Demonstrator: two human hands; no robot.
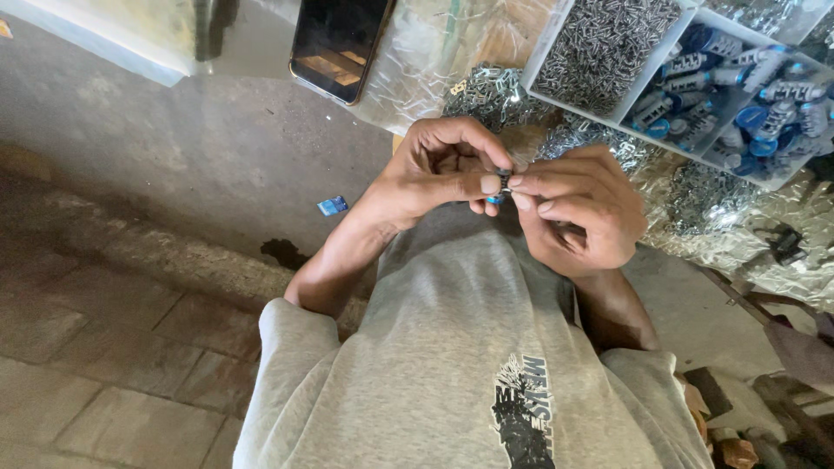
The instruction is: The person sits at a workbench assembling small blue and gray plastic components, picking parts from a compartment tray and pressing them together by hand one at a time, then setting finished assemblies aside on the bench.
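A small part [501,184], dark metal at the top with a bit of blue plastic showing at its lower end, sits pinched between the two hands, held up in front of the person's chest and just short of the worktop's edge. The left hand [439,169] curls around it from the left, thumb laid flat along the front and the other fingers folded behind, so that most of the part is hidden. The right hand [578,208] meets it from the other side, thumb and forefinger tips closed tightly on the part's upper end, the remaining fingers bent into the palm. Both hands touch each other at the fingertips. Just beyond them on the worktop [434,52], which is covered in crinkled clear plastic sheet, lies a loose heap of small metal clips [491,95]. Further to the right stands a white divided tray [546,52]: one compartment is full of small grey metal pieces [604,39], the next holds finished parts with blue caps [730,87]. A dark phone [339,43] lies on the worktop to the upper left. Below, a small blue scrap [332,206] lies on the concrete floor, and the person's grey printed shirt [460,365] fills the foreground.
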